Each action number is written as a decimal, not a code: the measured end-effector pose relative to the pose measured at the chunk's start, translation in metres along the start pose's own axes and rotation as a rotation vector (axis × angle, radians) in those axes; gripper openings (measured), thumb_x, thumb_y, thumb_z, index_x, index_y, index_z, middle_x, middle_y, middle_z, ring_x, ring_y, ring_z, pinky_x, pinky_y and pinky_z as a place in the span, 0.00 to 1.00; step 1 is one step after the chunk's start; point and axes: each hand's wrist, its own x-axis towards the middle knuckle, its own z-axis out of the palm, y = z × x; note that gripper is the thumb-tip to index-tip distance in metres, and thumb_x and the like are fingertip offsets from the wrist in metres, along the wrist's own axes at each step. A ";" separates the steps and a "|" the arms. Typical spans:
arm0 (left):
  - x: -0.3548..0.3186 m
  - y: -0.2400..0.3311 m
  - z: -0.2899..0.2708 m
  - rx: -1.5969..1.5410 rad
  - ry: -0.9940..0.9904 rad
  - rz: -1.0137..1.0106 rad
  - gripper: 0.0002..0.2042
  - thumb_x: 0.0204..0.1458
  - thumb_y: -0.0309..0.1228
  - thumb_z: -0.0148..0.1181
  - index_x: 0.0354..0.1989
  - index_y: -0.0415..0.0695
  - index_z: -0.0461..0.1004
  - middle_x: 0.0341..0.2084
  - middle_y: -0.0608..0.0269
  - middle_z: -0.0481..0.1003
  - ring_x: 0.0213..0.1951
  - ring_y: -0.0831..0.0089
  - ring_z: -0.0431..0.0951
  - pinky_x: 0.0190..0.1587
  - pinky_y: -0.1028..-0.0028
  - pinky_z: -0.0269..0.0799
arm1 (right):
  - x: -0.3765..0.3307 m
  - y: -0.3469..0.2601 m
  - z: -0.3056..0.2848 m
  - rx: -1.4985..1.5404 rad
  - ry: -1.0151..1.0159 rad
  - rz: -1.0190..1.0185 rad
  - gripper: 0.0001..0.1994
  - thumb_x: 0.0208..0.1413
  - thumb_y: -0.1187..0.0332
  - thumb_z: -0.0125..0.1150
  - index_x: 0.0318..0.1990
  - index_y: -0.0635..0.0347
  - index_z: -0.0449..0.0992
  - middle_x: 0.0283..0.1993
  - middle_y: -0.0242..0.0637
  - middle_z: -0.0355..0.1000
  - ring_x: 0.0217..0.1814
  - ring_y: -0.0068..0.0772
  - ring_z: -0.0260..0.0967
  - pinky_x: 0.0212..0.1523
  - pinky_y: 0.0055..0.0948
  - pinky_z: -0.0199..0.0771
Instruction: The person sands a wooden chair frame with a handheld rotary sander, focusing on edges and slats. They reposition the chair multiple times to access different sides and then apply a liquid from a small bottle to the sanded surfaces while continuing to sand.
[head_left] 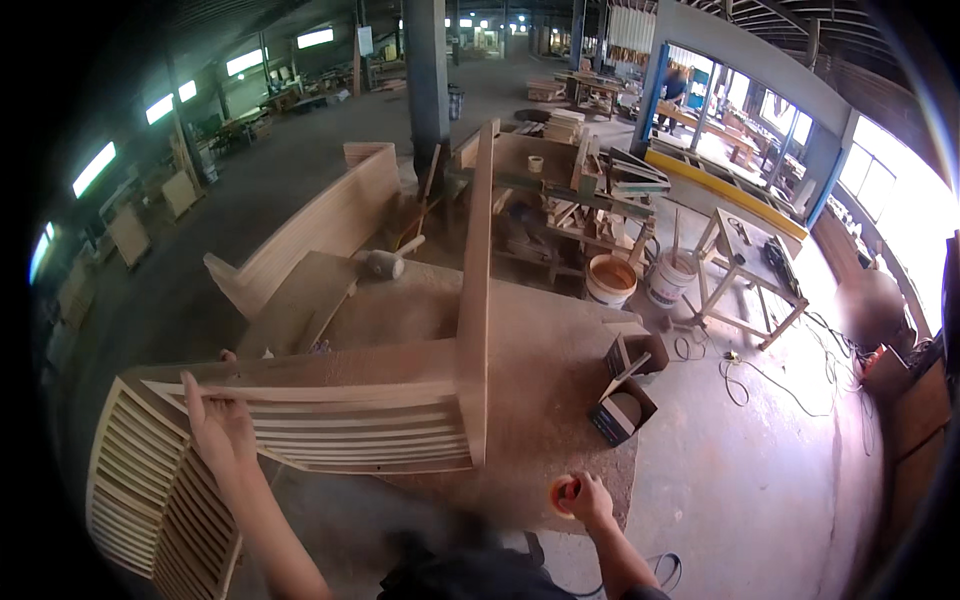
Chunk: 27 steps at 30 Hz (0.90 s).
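Observation:
A pale wooden furniture frame with curved slats [360,432] lies on its side on the workbench [540,350]. My left hand [222,430] holds its upper rail at the left end, with the thumb on the near side and fingertips showing beyond the edge. A second slatted section [140,480] slopes down to the left below that hand. Toward the bench's front right edge, my right hand [592,500] closes round the side of a round orange-and-red thing [562,494]. Its exact kind is unclear, and the fingers partly cover it. A tall wooden board [478,300] stands up at the frame's right end.
Two small open boxes [625,408] sit on the bench's right side. A mallet [384,264] lies at its back. Beyond stand a curved wooden panel [310,230], buckets [610,280], a small work table [745,265] and a pillar [428,90]. Cables [780,385] trail across the floor.

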 end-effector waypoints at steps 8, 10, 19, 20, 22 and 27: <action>0.013 -0.032 0.064 -0.040 0.299 0.091 0.09 0.71 0.37 0.55 0.42 0.44 0.67 0.35 0.64 0.70 0.38 0.72 0.73 0.48 0.68 0.76 | -0.001 0.049 0.027 -0.058 0.185 0.180 0.29 0.42 0.55 0.80 0.55 0.46 0.78 0.54 0.49 0.75 0.49 0.58 0.80 0.49 0.51 0.83; 0.001 -0.036 0.079 -0.049 0.312 0.105 0.10 0.71 0.37 0.57 0.40 0.44 0.68 0.34 0.64 0.70 0.37 0.72 0.73 0.45 0.70 0.76 | -0.005 0.052 0.031 -0.013 0.179 0.197 0.27 0.43 0.53 0.79 0.53 0.47 0.78 0.53 0.49 0.76 0.49 0.59 0.80 0.50 0.52 0.82; -0.014 -0.056 0.152 -0.071 -0.014 0.035 0.13 0.67 0.40 0.65 0.42 0.46 0.70 0.33 0.67 0.70 0.36 0.74 0.72 0.42 0.71 0.73 | 0.076 0.018 0.011 0.569 0.417 -0.021 0.23 0.70 0.45 0.59 0.51 0.58 0.81 0.40 0.39 0.82 0.43 0.36 0.80 0.47 0.34 0.78; -0.021 -0.064 0.174 -0.071 -0.011 0.042 0.13 0.67 0.39 0.66 0.44 0.46 0.70 0.35 0.68 0.69 0.35 0.75 0.71 0.41 0.71 0.72 | 0.103 0.026 -0.002 0.774 0.271 -0.057 0.24 0.73 0.45 0.55 0.54 0.58 0.80 0.43 0.38 0.82 0.46 0.34 0.80 0.47 0.32 0.78; -0.028 -0.061 0.188 -0.005 -0.033 0.015 0.14 0.66 0.40 0.67 0.45 0.46 0.70 0.36 0.68 0.69 0.35 0.75 0.71 0.41 0.72 0.71 | 0.124 0.001 -0.023 1.111 0.125 -0.053 0.27 0.76 0.43 0.49 0.62 0.59 0.76 0.51 0.37 0.82 0.54 0.35 0.79 0.53 0.32 0.77; -0.029 -0.060 0.194 0.160 -0.203 -0.034 0.21 0.65 0.42 0.67 0.61 0.44 0.71 0.33 0.69 0.68 0.33 0.76 0.70 0.37 0.71 0.71 | 0.129 -0.091 -0.073 1.744 0.086 -0.032 0.32 0.75 0.40 0.47 0.68 0.61 0.72 0.58 0.39 0.77 0.58 0.33 0.73 0.60 0.36 0.73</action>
